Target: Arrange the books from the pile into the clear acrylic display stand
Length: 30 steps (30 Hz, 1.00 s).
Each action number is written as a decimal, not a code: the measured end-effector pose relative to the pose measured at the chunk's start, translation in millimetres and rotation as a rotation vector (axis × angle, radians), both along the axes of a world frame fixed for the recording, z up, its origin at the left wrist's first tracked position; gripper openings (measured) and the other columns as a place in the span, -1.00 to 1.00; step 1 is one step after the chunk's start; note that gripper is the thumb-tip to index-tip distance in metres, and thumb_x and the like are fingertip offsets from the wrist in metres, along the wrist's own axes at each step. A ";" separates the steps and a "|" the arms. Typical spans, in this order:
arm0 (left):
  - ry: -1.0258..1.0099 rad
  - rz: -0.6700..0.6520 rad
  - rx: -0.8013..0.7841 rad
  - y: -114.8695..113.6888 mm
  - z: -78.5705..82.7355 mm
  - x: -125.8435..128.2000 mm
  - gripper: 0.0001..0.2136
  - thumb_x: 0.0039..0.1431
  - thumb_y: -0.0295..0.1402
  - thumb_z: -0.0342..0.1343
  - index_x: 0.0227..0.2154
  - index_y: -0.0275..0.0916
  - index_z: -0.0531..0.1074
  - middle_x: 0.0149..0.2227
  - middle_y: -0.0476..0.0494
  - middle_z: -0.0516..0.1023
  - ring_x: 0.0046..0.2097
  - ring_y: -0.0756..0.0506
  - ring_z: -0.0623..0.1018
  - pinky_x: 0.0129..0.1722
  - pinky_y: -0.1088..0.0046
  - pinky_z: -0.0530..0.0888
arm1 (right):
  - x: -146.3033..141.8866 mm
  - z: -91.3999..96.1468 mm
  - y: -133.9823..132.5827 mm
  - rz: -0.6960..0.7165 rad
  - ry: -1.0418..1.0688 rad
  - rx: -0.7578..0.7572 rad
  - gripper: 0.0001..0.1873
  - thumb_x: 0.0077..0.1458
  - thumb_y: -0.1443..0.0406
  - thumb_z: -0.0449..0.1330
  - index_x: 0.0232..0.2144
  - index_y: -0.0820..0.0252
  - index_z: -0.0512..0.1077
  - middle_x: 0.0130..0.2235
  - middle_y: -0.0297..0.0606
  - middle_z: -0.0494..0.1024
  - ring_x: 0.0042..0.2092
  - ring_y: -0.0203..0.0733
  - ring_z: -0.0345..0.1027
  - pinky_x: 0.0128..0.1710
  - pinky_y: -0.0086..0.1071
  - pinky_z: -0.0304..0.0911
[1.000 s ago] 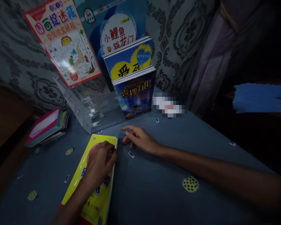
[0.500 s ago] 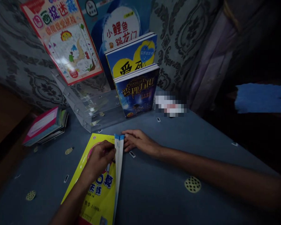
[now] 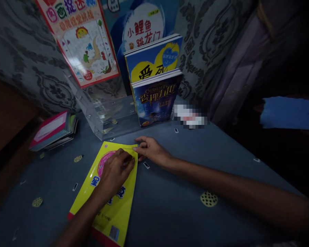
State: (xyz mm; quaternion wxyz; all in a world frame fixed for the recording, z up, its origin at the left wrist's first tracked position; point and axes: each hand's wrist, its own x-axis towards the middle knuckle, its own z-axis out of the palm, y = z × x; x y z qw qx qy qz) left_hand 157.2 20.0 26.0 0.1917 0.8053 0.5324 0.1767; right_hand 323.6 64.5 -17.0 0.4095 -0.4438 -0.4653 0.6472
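Fingers (image 3: 129, 161), left hand (image 3: 115, 171): flat on one yellow book (image 3: 110, 209); right hand (image 3: 150, 151): loose, touching corner. Four upright books (image 3: 156, 96).

Yellow workbook (image 3: 122, 214): thin softcover, closed, lying flat with the front cover up, in the lower centre-left of the frame. Pink circle near the top, blue lettering mid-cover, red strip along the lower edge. Long axis slanted, top end toward frame centre.
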 end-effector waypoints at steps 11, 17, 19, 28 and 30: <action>-0.241 -0.023 0.035 62.0 -12.0 -20.7 -0.65 0.32 -0.14 -0.13 -0.42 -0.23 0.43 -0.35 -0.11 0.50 -0.23 -0.11 0.49 -0.16 0.37 0.41 | -3.4 4.2 -7.7 -0.005 0.259 0.061 -0.69 0.02 0.30 0.30 -0.16 0.16 0.36 -0.46 -0.46 0.48 -0.48 -0.39 0.36 -0.54 -0.56 0.32; -0.877 0.143 -0.464 65.3 -21.7 -10.1 -0.51 -0.02 0.16 0.17 -0.55 -0.24 0.33 -0.63 0.09 0.32 -0.59 0.05 0.31 -0.57 0.55 0.27 | -9.6 8.1 -7.6 0.049 0.565 -0.266 -0.74 -0.06 0.44 0.36 -0.28 0.19 0.43 -0.35 -0.41 0.51 -0.39 -0.46 0.41 -0.39 -0.64 0.37; -0.987 0.167 -0.492 62.9 -21.4 -9.1 -0.51 -0.09 0.13 0.25 -0.56 -0.25 0.32 -0.64 0.10 0.32 -0.61 0.07 0.30 -0.58 0.57 0.27 | -10.6 9.2 -8.4 0.070 0.580 -0.291 -0.75 -0.05 0.45 0.35 -0.28 0.19 0.43 -0.36 -0.41 0.51 -0.39 -0.46 0.41 -0.40 -0.65 0.37; -0.924 0.111 -0.508 59.1 -20.8 -6.6 -0.54 -0.15 0.03 0.34 -0.57 -0.24 0.27 -0.62 0.12 0.32 -0.60 0.09 0.30 -0.58 0.59 0.25 | 4.0 8.8 -8.3 0.093 0.320 0.033 -0.59 -0.06 0.26 0.38 -0.15 0.18 0.37 -0.50 -0.47 0.51 -0.47 -0.37 0.40 -0.47 -0.51 0.31; -0.842 0.099 -0.473 59.0 -21.3 -3.8 -0.54 -0.14 0.03 0.32 -0.59 -0.23 0.25 -0.63 0.13 0.29 -0.59 0.09 0.29 -0.57 0.58 0.22 | 10.0 8.6 -6.4 0.084 0.220 0.121 -0.58 -0.06 0.24 0.36 -0.15 0.18 0.35 -0.53 -0.49 0.49 -0.49 -0.35 0.39 -0.47 -0.48 0.30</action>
